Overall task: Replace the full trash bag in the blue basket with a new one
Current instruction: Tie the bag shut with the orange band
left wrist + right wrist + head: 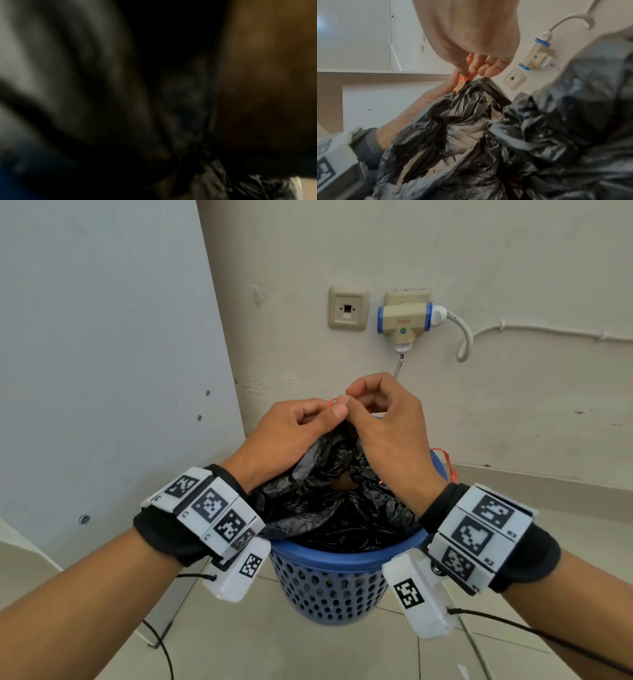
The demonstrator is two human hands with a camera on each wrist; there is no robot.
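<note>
A blue perforated basket [329, 587] stands on the floor with a full black trash bag [335, 501] in it. The bag's top is gathered upward into a bunch. My left hand [301, 422] and right hand [373, 405] meet above it, fingers curled, pinching the gathered bag edge and a thin red drawstring [332, 402]. In the right wrist view the right hand's fingertips [489, 70] pinch the bag [471, 115] at its peak, beside the red drawstring [461, 80]. The left wrist view is dark and blurred, showing only crumpled black plastic [257, 186].
A white panel [102, 354] stands at the left. On the wall behind are a socket plate [347, 308] and a plug adapter [406, 321] with a white cable. A red loop [445, 460] hangs behind the basket. Tiled floor surrounds it.
</note>
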